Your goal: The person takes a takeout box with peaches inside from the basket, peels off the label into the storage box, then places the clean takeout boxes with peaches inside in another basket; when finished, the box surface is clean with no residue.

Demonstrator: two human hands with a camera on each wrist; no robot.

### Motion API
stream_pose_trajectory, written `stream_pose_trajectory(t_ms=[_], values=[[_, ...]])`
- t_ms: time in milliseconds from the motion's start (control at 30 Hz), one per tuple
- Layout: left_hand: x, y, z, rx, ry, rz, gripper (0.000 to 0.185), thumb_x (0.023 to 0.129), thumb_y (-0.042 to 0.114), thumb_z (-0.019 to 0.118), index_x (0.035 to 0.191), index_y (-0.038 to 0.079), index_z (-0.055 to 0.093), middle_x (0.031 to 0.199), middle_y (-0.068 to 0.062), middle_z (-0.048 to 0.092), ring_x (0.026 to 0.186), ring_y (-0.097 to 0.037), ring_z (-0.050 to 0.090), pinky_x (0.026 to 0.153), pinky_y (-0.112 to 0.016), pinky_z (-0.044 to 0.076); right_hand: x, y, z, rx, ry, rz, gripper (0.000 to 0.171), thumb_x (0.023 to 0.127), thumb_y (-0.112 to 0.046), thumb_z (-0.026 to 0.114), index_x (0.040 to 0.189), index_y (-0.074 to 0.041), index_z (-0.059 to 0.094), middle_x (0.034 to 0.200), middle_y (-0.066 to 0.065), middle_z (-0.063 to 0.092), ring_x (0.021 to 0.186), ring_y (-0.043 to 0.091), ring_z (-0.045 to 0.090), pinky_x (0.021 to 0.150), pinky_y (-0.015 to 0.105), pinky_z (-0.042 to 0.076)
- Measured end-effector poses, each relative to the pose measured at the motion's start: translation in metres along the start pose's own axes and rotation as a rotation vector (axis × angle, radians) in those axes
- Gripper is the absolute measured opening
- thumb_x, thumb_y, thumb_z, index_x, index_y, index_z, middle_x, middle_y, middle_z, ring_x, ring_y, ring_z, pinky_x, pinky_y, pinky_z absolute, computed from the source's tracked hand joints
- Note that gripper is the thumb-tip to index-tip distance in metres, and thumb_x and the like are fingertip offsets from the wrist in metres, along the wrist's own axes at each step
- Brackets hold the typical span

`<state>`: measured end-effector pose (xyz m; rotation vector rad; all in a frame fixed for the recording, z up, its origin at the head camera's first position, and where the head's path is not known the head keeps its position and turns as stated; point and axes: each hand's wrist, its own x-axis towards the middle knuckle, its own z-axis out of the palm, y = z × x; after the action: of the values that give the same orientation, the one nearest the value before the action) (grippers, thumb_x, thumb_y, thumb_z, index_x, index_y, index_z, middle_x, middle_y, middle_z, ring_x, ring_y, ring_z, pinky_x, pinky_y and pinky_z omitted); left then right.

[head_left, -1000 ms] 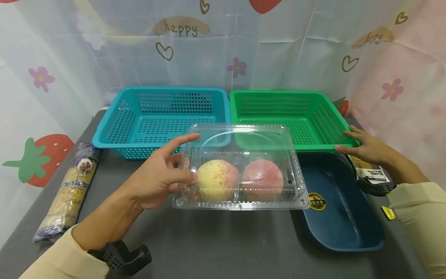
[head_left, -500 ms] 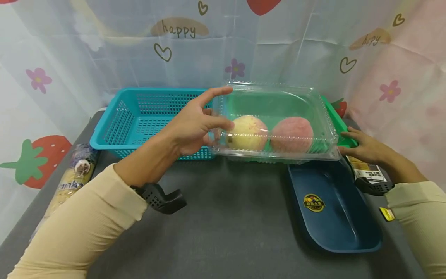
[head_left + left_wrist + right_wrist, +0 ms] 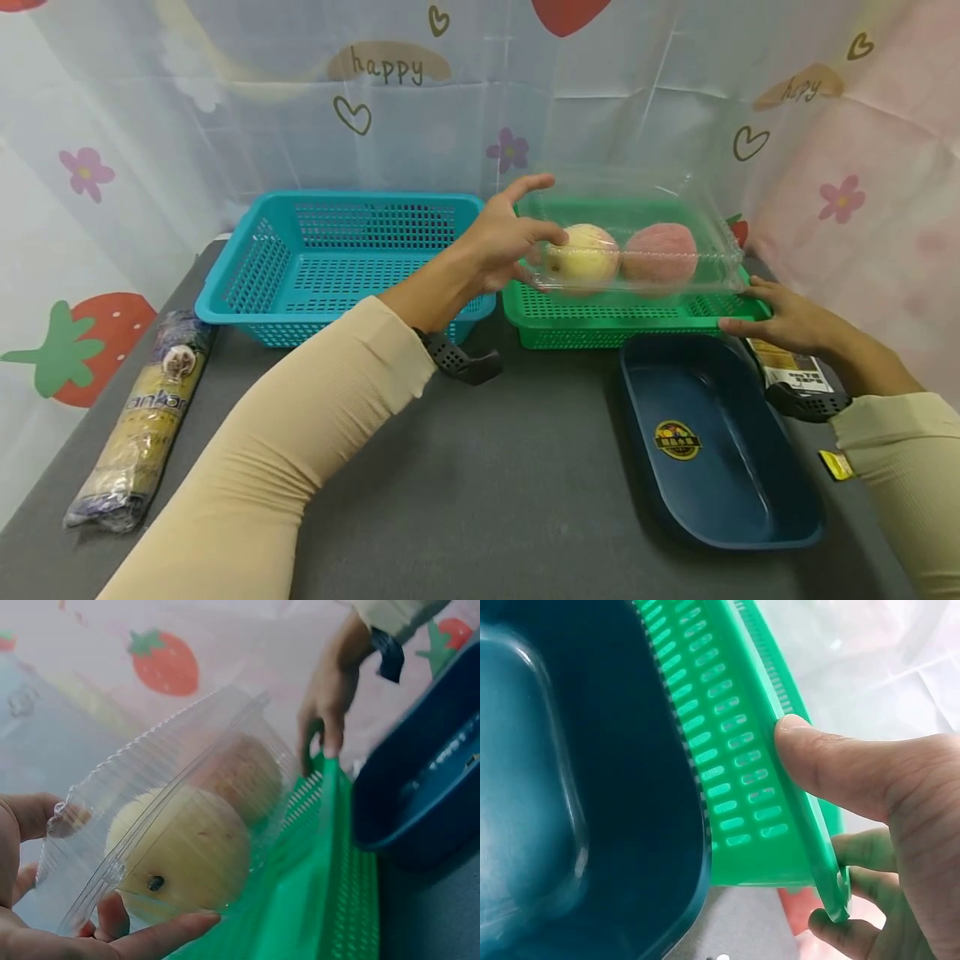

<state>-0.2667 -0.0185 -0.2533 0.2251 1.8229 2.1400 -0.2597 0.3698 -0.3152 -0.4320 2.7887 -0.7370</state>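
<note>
My left hand (image 3: 498,242) holds a clear plastic clamshell box (image 3: 716,229) by its left end, thumb in front. Inside sit a yellow peach (image 3: 588,254) and a pink peach (image 3: 660,252), side by side. The box is over the green basket (image 3: 577,337); in the left wrist view a dark spot marks the yellow peach (image 3: 180,847). At the basket's near right corner, my right hand (image 3: 798,317) grips the rim. In the right wrist view its thumb lies on the green rim (image 3: 769,697), with the other fingers curled on the outer side.
A blue basket (image 3: 262,312) stands left of the green one. A dark blue tub (image 3: 720,450) with a round sticker sits in front at right. Partly behind it lies a printed packet (image 3: 795,367). A long wrapped package (image 3: 142,425) lies at the left of the grey table (image 3: 480,500).
My left hand has carried the box with the peaches away from me and to the right, from in front of the baskets to over the green one. The right hand stays at the rim.
</note>
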Motion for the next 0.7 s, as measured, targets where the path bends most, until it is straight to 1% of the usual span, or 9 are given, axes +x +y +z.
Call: stream_pose_trajectory(t_ms=[100,200,267,333,433,500,533,600,700], values=[[0.016,-0.012,0.006,0.013,0.016,-0.006,0.074,0.084,-0.006,0.068,0.141,0.035,0.044,0.149,-0.016,0.027,0.083,-0.038,0.055,0.061,-0.059,0.053,-0.001,0.0,-0.001,-0.014,-0.002,0.014,0.081,0.093,-0.033,0.063,0.142,0.018,0.024,0.15,0.039,0.002,0.133,0.06,0.007,0.098,0.073,0.017],[0.029,-0.024,0.011,0.041,0.025,-0.007,0.075,0.084,-0.007,0.068,0.142,0.034,0.043,0.145,-0.02,0.031,0.061,-0.029,0.046,0.062,-0.06,0.053,-0.002,0.0,-0.002,-0.022,-0.002,0.022,0.084,0.092,-0.035,0.063,0.142,0.019,0.022,0.149,0.04,0.001,0.134,0.059,0.007,0.099,0.072,0.017],[0.034,-0.031,0.014,0.053,0.033,-0.018,0.075,0.085,-0.006,0.068,0.143,0.034,0.043,0.144,-0.02,0.032,0.063,-0.029,0.047,0.064,-0.061,0.052,-0.001,0.001,-0.002,-0.027,-0.003,0.026,0.085,0.092,-0.035,0.063,0.142,0.019,0.021,0.149,0.04,0.001,0.134,0.059,0.006,0.099,0.072,0.017],[0.039,-0.037,0.016,0.053,0.04,-0.034,0.075,0.085,-0.006,0.068,0.144,0.033,0.042,0.147,-0.02,0.029,0.079,-0.035,0.053,0.065,-0.062,0.052,-0.001,0.001,-0.001,-0.03,-0.002,0.027,0.085,0.092,-0.035,0.064,0.142,0.019,0.021,0.149,0.04,0.001,0.134,0.059,0.006,0.099,0.072,0.017],[0.043,-0.044,0.017,0.046,0.048,-0.057,0.075,0.087,-0.006,0.066,0.145,0.033,0.04,0.15,-0.019,0.025,0.099,-0.042,0.052,0.066,-0.062,0.051,0.0,0.001,-0.001,-0.033,0.002,0.031,0.085,0.091,-0.035,0.064,0.142,0.018,0.023,0.149,0.04,0.002,0.134,0.058,0.007,0.099,0.072,0.017],[0.046,-0.048,0.018,0.046,0.054,-0.062,0.075,0.087,-0.006,0.066,0.146,0.032,0.039,0.15,-0.02,0.026,0.091,-0.039,0.053,0.065,-0.062,0.052,0.0,0.001,-0.001,-0.035,0.005,0.035,0.085,0.091,-0.036,0.065,0.143,0.018,0.023,0.15,0.039,0.002,0.134,0.058,0.007,0.099,0.071,0.017],[0.047,-0.05,0.018,0.049,0.056,-0.064,0.075,0.087,-0.006,0.066,0.146,0.032,0.039,0.148,-0.021,0.028,0.081,-0.034,0.053,0.065,-0.062,0.052,0.0,0.001,-0.001,-0.035,0.007,0.035,0.085,0.091,-0.035,0.065,0.142,0.018,0.024,0.15,0.039,0.003,0.134,0.058,0.007,0.099,0.071,0.017],[0.05,-0.054,0.018,0.069,0.057,-0.067,0.076,0.087,-0.005,0.066,0.147,0.031,0.037,0.142,-0.022,0.034,0.061,-0.026,0.044,0.062,-0.058,0.053,0.0,0.002,-0.001,-0.037,0.005,0.041,0.085,0.091,-0.036,0.065,0.143,0.017,0.023,0.15,0.039,0.002,0.135,0.057,0.005,0.099,0.071,0.016],[0.053,-0.06,0.02,0.091,0.056,-0.09,0.076,0.088,-0.003,0.066,0.148,0.031,0.035,0.132,-0.021,0.042,0.048,-0.02,0.033,0.056,-0.053,0.054,-0.001,0.003,-0.002,-0.041,0.002,0.044,0.085,0.091,-0.036,0.065,0.143,0.017,0.023,0.149,0.039,0.001,0.134,0.058,0.004,0.099,0.072,0.016]])
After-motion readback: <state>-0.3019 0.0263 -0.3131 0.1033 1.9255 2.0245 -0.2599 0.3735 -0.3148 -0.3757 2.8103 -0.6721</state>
